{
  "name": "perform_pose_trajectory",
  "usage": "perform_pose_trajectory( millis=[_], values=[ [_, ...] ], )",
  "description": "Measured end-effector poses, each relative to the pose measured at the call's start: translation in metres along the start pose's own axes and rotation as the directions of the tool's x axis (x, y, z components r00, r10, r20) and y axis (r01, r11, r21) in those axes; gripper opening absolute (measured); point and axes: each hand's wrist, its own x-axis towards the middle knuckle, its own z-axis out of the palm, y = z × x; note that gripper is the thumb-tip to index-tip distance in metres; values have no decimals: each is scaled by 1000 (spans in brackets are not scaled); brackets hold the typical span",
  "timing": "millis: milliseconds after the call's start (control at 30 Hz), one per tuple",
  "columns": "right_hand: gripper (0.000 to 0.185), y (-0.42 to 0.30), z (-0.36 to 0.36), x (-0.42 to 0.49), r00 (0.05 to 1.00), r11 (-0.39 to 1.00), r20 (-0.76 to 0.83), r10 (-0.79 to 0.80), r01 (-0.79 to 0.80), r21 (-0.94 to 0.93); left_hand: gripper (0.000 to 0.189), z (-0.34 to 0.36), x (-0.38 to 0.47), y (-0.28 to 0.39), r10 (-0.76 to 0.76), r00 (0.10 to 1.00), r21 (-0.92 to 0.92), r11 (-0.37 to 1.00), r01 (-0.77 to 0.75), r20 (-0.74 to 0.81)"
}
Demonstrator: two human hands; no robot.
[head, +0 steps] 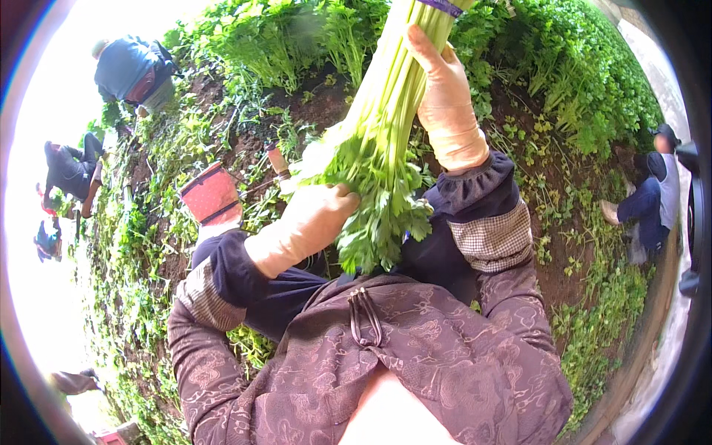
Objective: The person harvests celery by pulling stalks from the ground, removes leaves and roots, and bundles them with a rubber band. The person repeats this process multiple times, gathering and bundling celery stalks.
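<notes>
A bunch of celery slants across the space before me, its leafy ends down towards my lap and its pale stalks up. Around the stalks near the top runs a purple band. My right hand, in a thin pale glove, grips the stalks from the right, just below the band, with the thumb across them. Lower down, my gloved left hand has its fingers curled into the left side of the celery leaves; its fingertips are partly hidden there.
Standing celery plants fill the far side, more at the right. Cut greens litter the brown soil. A pink dotted boot or gaiter is beside my left arm. People work at left; another person sits at right.
</notes>
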Motion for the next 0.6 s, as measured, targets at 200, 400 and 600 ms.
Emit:
perform_pose_trajectory(
  millis=[200,400,600],
  values=[
    [44,9,10,-4,997,996,32,70,-71,54,29,-12,34,-17,-102,828,-98,994,57,-551],
    [51,8,0,-11,997,996,14,82,-82,-19,14,-3,30,-2,-82,996,-61,995,79,-44],
    [56,8,-5,-17,969,980,165,185,-194,40,71,-16,38,-22,-490,771,-743,668,32,-407]
  ],
)
